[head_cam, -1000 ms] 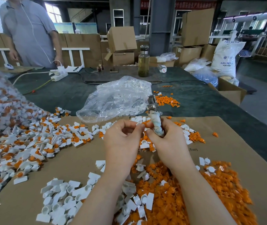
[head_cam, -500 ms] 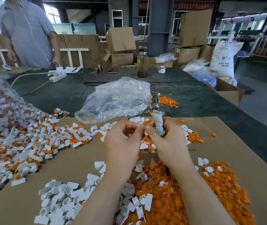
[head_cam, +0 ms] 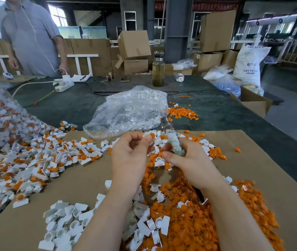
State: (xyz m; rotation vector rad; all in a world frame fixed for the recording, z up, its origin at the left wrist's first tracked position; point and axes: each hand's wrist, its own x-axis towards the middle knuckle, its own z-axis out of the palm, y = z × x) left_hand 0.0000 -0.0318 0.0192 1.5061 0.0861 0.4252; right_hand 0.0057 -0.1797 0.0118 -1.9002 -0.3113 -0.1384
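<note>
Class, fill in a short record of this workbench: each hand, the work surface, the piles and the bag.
Left hand: pinches a small white-and-orange part
Right hand: grips a cloth-wrapped tool, metal head up
Surface: cardboard sheet on a dark table
Piles: white parts near left, orange parts near right, joined parts far left
Bag: clear plastic bag, behind the hands

tool (head_cam: 173, 144): short, handle wrapped in whitish-blue tape or cloth, bare metal head on top. Tilted, head leaning up-left, just right of frame center. Gripped by the handle in the right hand (head_cam: 193, 165).
white-and-orange piece (head_cam: 149, 137): small plastic part, pinched at the left hand (head_cam: 129, 156) fingertips, center frame, near the tool's left side, not touching. Finer detail too small to tell.
</note>
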